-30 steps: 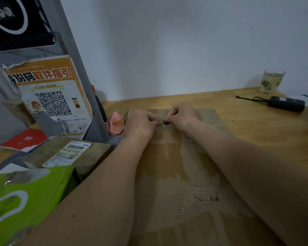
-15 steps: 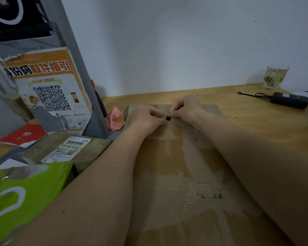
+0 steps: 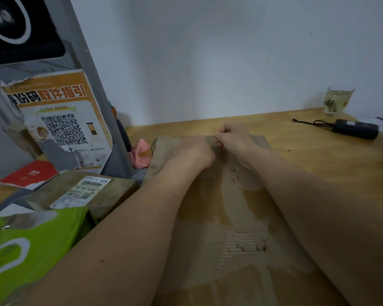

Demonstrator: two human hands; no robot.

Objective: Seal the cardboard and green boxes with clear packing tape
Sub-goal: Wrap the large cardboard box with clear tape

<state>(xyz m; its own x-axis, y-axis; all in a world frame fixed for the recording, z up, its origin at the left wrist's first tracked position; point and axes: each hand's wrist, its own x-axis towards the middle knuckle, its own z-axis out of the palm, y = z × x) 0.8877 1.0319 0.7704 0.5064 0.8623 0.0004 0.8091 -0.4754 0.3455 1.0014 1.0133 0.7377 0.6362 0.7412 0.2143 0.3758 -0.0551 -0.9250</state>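
A large worn cardboard box with a torn top skin lies right in front of me. Both my hands are at its far edge. My left hand rests on the box top with its back toward me and its fingers curled under, hidden. My right hand sits just beyond it, its fingertips pinched together on something small that I cannot make out. No tape shows. The green box sits at the lower left, beside my left forearm.
A smaller cardboard box with a shipping label lies left of the big one. Behind it stand a QR-code sign, a red booklet and a pink item. On the wooden table, far right, are a glass and a black device.
Both hands have slid away from me to the box's far edge. The small black thing seen between the fingertips earlier is now hidden.
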